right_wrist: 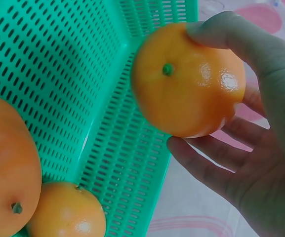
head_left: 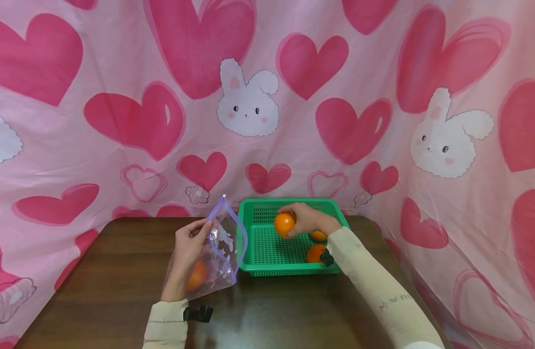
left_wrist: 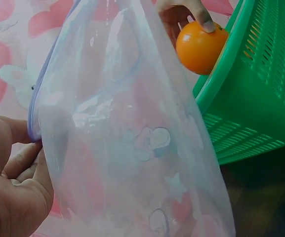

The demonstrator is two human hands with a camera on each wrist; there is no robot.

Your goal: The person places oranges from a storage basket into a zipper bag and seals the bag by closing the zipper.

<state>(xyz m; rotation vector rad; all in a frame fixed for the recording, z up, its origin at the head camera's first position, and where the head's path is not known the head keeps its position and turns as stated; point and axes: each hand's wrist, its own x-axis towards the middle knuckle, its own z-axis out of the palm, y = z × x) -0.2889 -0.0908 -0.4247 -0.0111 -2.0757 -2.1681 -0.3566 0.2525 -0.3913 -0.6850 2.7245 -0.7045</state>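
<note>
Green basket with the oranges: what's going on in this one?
A person holds an orange in the right hand, raised over the green plastic basket. Two more oranges lie in the basket. The left hand pinches the edge of a clear zip bag with a purple seal, its mouth open, to the left of the basket. One orange is already inside the bag.
</note>
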